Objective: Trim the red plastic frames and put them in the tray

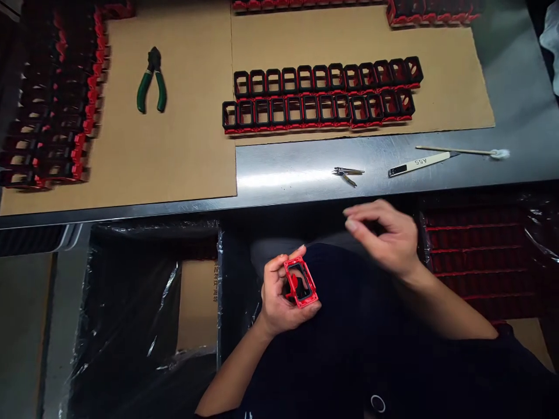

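Observation:
My left hand (279, 297) is wrapped round a small red and black plastic frame (311, 284), held in front of my body with its rectangular opening facing up. Inside the opening some red and black parts show. To the right and higher, my right hand (386, 235) is apart from the frame, just short of the bench edge. Its thumb and forefinger come together in a pinch, slightly blurred. Whether anything tiny is between the fingertips cannot be seen. Nearest to it on the metal bench lie a few small thin metal pieces (348, 174).
Two rows of similar frames (318, 110) stand on cardboard (187, 157); more are stacked at left (56, 134). Green-handled cutters (152, 81), a craft knife (419, 164) and a cotton swab (463, 151) lie on the bench. Plastic-lined boxes (131, 302) flank me, the right one holding red parts (478, 256).

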